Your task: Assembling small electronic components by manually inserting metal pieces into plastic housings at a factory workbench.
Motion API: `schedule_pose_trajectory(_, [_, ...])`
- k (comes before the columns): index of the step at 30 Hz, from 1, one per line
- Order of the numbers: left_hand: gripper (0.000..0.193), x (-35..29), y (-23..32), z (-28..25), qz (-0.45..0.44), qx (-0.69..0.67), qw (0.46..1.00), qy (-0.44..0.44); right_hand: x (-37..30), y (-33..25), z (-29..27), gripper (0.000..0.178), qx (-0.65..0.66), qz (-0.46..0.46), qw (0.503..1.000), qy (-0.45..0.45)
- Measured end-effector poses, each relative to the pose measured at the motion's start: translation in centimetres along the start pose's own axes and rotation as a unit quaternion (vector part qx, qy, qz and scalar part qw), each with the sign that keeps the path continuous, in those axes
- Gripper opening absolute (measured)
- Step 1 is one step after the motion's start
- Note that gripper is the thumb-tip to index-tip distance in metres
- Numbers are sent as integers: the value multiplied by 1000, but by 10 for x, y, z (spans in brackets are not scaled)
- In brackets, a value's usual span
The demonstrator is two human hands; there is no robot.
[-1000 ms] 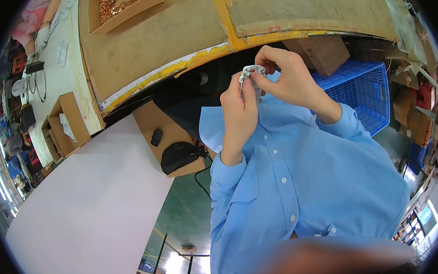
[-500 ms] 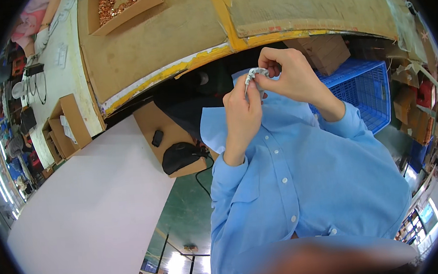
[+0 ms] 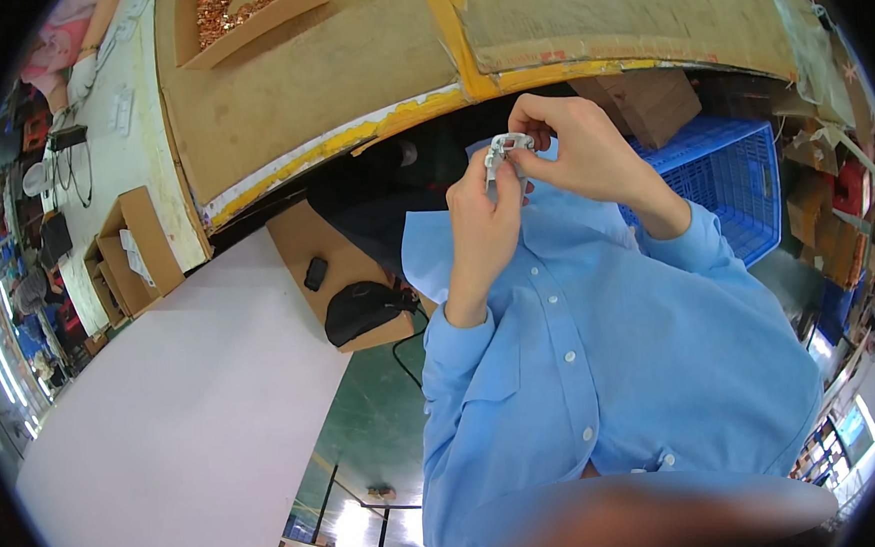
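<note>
A small white plastic part (image 3: 509,145) with a curved rim and an open, recessed inside is held up between my two hands, just short of the workbench's near edge. My left hand (image 3: 484,208) grips its left side, thumb on the near face. From the right, my right hand (image 3: 582,144) pinches the part's upper right with curled fingers, its thumb against the inside. Fingers cover much of the part, and anything small inside the right pinch is too hidden to make out.
Across the workbench (image 3: 346,89) stands a cardboard box (image 3: 253,34) of small copper-coloured pieces. Below its edge sit a blue crate (image 3: 723,186) and a brown carton (image 3: 643,105). At left are a white panel (image 3: 185,409) and a black pouch (image 3: 360,313) on cardboard. Another person's gloved hand (image 3: 82,80) shows far left.
The white part has been tilted so more of its recessed inside faces me. My right fingers have shifted slightly left along it; both hands keep their hold.
</note>
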State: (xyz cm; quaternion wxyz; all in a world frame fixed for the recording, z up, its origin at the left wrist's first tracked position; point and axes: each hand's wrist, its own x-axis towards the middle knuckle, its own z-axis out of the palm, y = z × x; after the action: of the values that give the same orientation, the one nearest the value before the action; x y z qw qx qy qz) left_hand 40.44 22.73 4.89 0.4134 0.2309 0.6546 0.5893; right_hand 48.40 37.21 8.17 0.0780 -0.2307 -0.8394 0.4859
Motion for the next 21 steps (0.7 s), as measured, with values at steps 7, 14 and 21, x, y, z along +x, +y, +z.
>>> schedule_pose_trajectory(7, [23, 0, -2, -2, 0, -18, 1000, -5, 4, 3, -1, 17, 4, -8, 1000, -20])
schedule_pose_trajectory(14, [22, 3, -7, -2, -2, -10, 1000, 3, 8, 5, 3, 18, -28, -13, 999, -24])
schedule_pose_trajectory(21, [20, 11, -12, -9, 40, 67, 997, 24, 17, 15, 4, 17, -18, -16, 1000, 2])
